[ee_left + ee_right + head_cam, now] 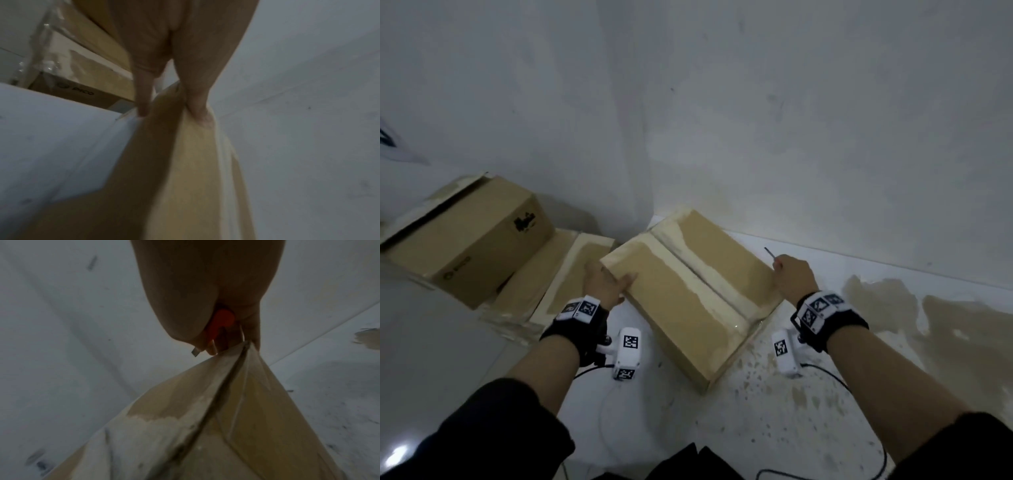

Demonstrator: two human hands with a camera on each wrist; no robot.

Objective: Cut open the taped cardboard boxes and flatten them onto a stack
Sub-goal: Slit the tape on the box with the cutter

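The right hand [792,275] is curled round an orange knife [221,324], blade out, at the right corner of the taped box [681,291]. The left hand [604,286] pinches its left corner. The taped box sits on the floor [791,394] by the wall [756,137]. If it shifts, the blade could slip towards the bracing hand.

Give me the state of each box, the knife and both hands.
Middle box: flaps down, seam taped.
Left box: one flap ajar.
Flat cardboard: lying on floor.
Knife: blade out.
Left hand: grips middle box's corner.
Right hand: holds knife.
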